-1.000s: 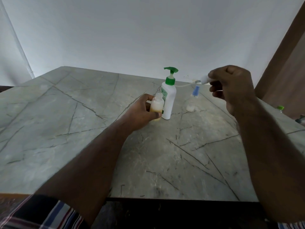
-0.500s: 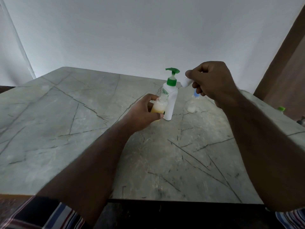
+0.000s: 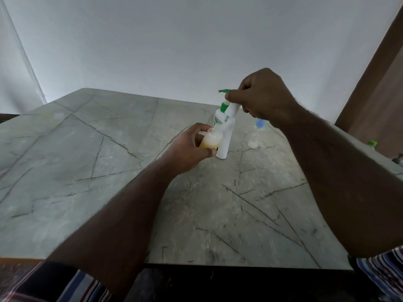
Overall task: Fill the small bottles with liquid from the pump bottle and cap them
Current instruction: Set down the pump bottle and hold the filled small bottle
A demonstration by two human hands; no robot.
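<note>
On the grey veined stone table [image 3: 87, 171], a small clear bottle of yellowish liquid [image 3: 210, 141] is gripped by the left hand [image 3: 187, 149], touching the white green-topped pump bottle [image 3: 224, 136]. A white cap [image 3: 233, 110] is pinched by the right hand [image 3: 263, 94]. A blue-capped small bottle [image 3: 256, 136] stands farther right.

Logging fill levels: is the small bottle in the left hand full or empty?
Partly full. The small bottle, gripped by the left hand, shows yellowish liquid in its lower part; exact level unclear.
</note>
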